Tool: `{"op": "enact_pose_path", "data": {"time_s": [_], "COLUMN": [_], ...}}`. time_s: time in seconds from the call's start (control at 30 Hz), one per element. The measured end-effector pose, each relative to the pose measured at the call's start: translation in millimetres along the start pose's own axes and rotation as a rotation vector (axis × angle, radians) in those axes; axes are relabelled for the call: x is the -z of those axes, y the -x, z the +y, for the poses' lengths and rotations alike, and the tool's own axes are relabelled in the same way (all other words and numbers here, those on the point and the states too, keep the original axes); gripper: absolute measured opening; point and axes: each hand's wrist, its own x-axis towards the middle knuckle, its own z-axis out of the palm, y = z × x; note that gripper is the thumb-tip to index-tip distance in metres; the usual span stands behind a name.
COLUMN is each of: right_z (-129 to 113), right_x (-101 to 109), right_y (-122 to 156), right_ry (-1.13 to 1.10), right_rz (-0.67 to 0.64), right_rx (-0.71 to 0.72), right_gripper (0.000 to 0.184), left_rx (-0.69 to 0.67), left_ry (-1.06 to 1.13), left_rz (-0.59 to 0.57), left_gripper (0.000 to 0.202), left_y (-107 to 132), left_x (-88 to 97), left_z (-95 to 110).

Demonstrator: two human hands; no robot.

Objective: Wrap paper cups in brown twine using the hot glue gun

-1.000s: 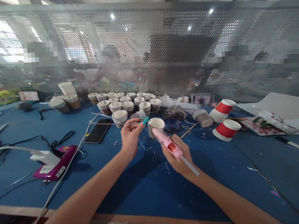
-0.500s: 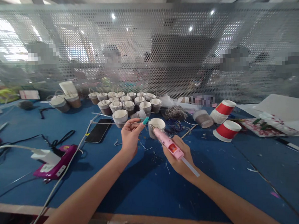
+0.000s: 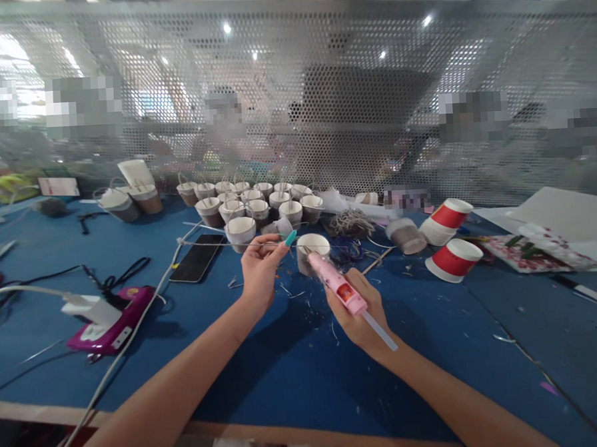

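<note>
Left hand (image 3: 260, 272): pinching thin cord (image 3: 207, 244) | right hand (image 3: 357, 307): grasping pink glue gun (image 3: 336, 283) | round-rimmed cup (image 3: 305, 264) nearby

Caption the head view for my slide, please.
Left hand pinching a thin strand, right hand gripping a pink glue gun by a white-lined cup.

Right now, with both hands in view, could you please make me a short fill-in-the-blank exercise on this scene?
1. The right hand has a ____ glue gun in its grip.
2. The dark phone lies nearer the ____ hand than the right.
3. The power strip lies on a ____ tabletop.

Missing words: pink; left; blue.
</note>
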Motion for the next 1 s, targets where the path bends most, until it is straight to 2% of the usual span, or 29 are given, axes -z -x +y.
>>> {"op": "enact_pose_path", "data": {"time_s": [0.13,0.23,0.33,0.43,0.53,0.6,0.77,0.9,1.0], "right_z": [-1,-5,-7,-4,9,20,44,57,68], "right_x": [-1,5,25,57,83,90,83,88,104], "right_y": [1,2,7,18,32,38,40,40,36], "right_ry": [0.098,0.297,0.557,0.796,1.001,1.075,1.083,0.946,0.820], "right_rz": [-0.057,-0.160,-0.231,-0.239,-0.262,-0.289,-0.363,-0.545,-0.578], "right_rx": [0.001,-0.001,-0.050,-0.087,-0.193,-0.257,-0.446,-0.654,-0.625], "right_gripper": [0.018,0.017,0.013,0.011,0.009,0.009,0.016,0.024,0.028], "left_rx": [-0.010,-0.016,-0.007,0.020,0.049,0.070,0.092,0.080,0.079], "left_ry": [0.006,0.029,0.068,0.085,0.069,0.062,0.074,0.093,0.112], "left_rz": [0.021,0.023,0.022,0.004,-0.016,-0.034,-0.051,-0.048,-0.055], "left_gripper": [0.030,0.031,0.031,0.031,0.030,0.032,0.036,0.035,0.034], "left_y": [-2,-5,-8,-10,-9,-8,-6,-8,-10], "left_x": [-0.8,-0.6,0.7,1.9,2.0,1.4,0.0,0.0,0.0], "left_z": [1,2,2,1,0,0,2,4,5]}}
